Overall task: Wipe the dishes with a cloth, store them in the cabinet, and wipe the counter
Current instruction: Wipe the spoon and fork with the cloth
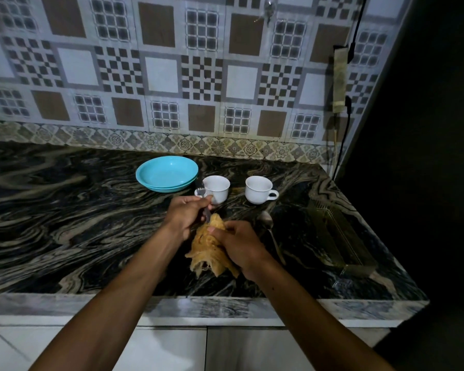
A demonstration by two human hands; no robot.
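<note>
My left hand (184,216) grips a metal spoon (202,195) by the handle, its bowl pointing up beside the nearer white cup (217,188). My right hand (239,246) is closed around a crumpled orange cloth (209,253), which wraps the spoon's lower handle. A second white cup (259,189) stands to the right, handle facing right. Two stacked turquoise plates (166,174) sit behind the cups. Another spoon (269,234) lies flat on the dark marbled counter (65,223), just right of my right hand.
A brown rectangular tray (340,242) lies along the counter's right side. A black cable (344,135) and a taped strip hang down the patterned tile wall at the right. White cabinet fronts (172,346) show below the counter's front edge.
</note>
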